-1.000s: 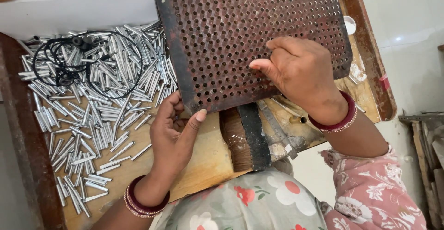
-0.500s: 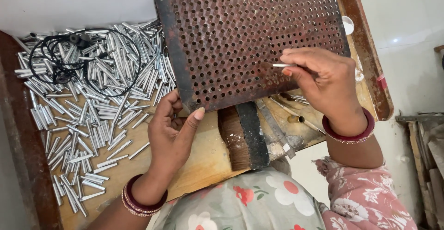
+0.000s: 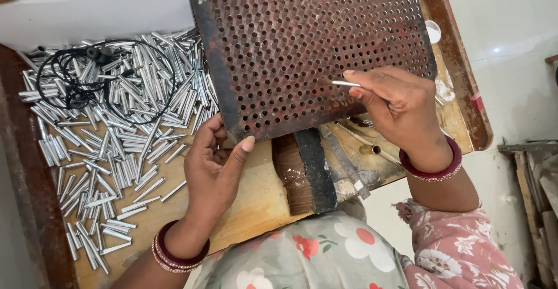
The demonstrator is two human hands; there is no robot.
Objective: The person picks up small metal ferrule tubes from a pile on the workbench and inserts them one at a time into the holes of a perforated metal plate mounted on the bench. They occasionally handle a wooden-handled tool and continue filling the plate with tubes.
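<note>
Pile of tubes (image 3: pixel 110 138): lots of little shiny metal tubes lie in a heap on the left part of the wooden board (image 3: pixel 261 199). They point every which way.
Black cord (image 3: pixel 87 80): it sits in loops on top of the pile, near the far end.
Left hand (image 3: pixel 215 170): it grips the near left corner of the plate with holes (image 3: pixel 302 45). The thumb lies on top of the plate edge and the fingers curl under it, so the hand is closed on the plate. The pile is just beside this hand, on its left.
Plate with holes: a rusty brown metal sheet full of small round holes. It is tilted up, with the near edge low by the hands.
Brush (image 3: pixel 302 173): a dark brush lies on the board under the plate's near edge, between the two hands.
Small tube (image 3: pixel 344 83): it is pinched between the thumb and first finger of the right hand. It lies almost flat, pointing left, out from the fingertips. Its free end touches the plate or is just above it; I cannot tell which.
Right hand (image 3: pixel 401 109): closed on the small tube, over the right part of the plate. This hand is the one nearer the holes.
</note>
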